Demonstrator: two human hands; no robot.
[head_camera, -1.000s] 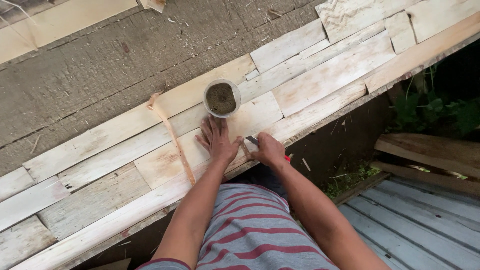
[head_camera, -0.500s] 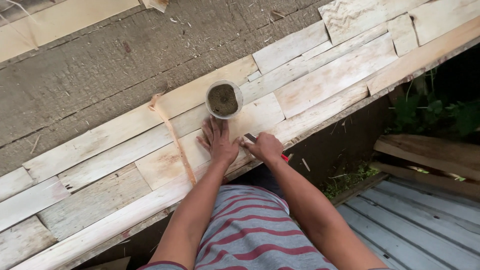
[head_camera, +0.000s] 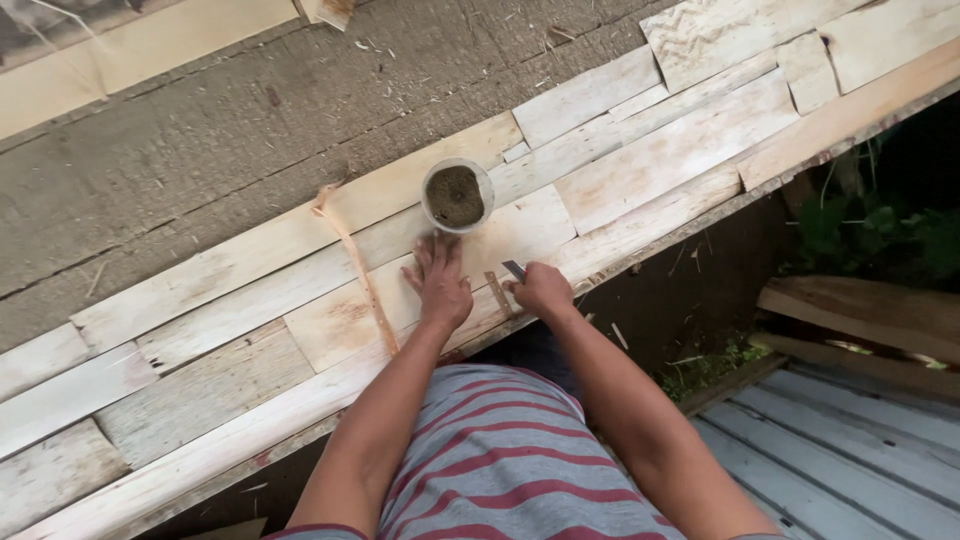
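The thin wooden strip (head_camera: 497, 292) lies on the pale planks (head_camera: 250, 290) close to their near edge, between the two hands, and the work seems to be paring it, which would go best with the strip pinned flat and the cut kept shallow and away from the holding fingers. The left hand (head_camera: 440, 285) lies flat with fingers spread just beside the strip, while the right hand (head_camera: 543, 290) is clenched around a small blade (head_camera: 514, 269) (tip nearly at the strip's far end). A round cup of brownish powder (head_camera: 456, 195) stands just beyond the left fingertips.
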